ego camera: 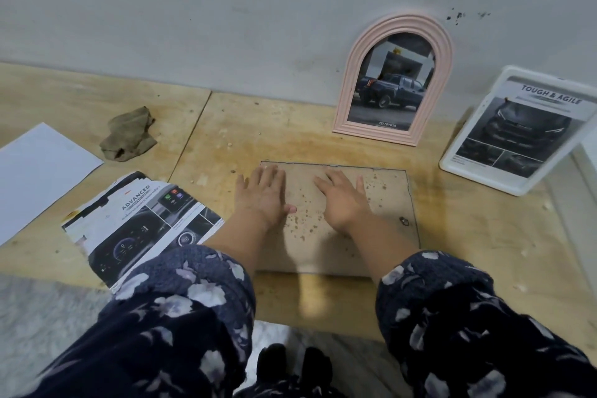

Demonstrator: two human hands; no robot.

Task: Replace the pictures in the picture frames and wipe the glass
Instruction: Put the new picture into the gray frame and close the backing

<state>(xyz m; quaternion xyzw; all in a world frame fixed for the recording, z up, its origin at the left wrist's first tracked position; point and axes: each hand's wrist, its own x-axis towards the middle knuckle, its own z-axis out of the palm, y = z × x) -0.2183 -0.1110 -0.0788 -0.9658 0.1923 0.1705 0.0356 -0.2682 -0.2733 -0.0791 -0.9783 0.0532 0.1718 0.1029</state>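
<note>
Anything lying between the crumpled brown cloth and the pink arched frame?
Head view: no object. Between the crumpled brown cloth and the pink arched frame there is only stained plywood surface, crossed by a board seam, with small crumbs.

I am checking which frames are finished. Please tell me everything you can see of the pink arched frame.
The pink arched frame looks like ridged plastic, with a flat bottom and a rounded top. It stands upright, apparently leaning on the grey wall, on the wooden surface. It holds a picture of a dark pickup truck with a Toyota logo. Neither hand touches it.
</note>
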